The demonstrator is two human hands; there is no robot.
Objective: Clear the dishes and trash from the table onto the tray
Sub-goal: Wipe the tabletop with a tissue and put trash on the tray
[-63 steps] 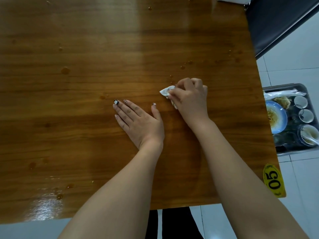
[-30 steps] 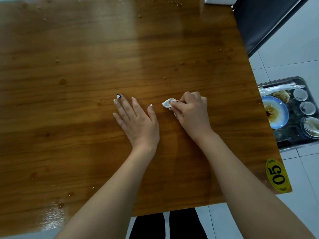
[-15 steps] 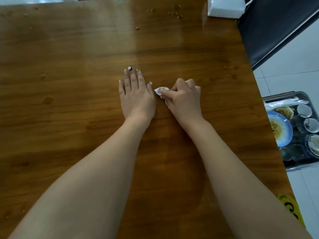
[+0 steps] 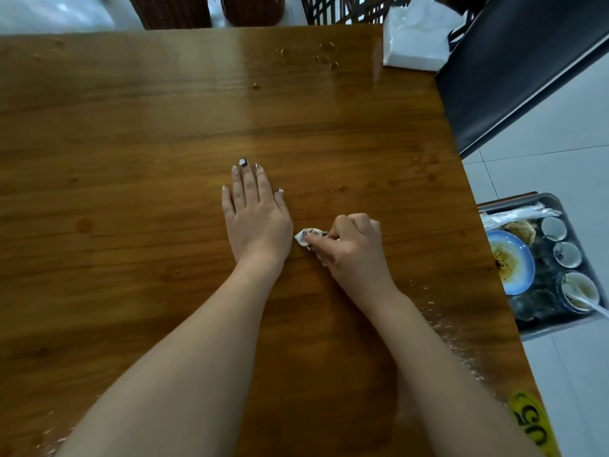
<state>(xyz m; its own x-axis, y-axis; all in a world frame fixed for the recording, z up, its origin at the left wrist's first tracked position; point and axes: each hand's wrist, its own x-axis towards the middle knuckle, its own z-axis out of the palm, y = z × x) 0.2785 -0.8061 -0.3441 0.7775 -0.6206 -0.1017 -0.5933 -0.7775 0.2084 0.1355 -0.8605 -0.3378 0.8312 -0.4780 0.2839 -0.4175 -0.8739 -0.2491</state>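
Nearest us, at the right edge of the wooden counter, we saw a yellow number tag. Further in, our right hand rested on the counter with its fingers curled round a crumpled tissue, whose white corner stuck out on the left. Just beside it, our left hand lay palm down, fingers straight and close together, holding nothing. Off the counter's right edge and lower down stood the metal tray, carrying a soiled blue plate, small cups and a bowl with a spoon. Brown spots dotted the counter beyond our hands. At the far right corner sat a white tissue pack, next to a dark chair.
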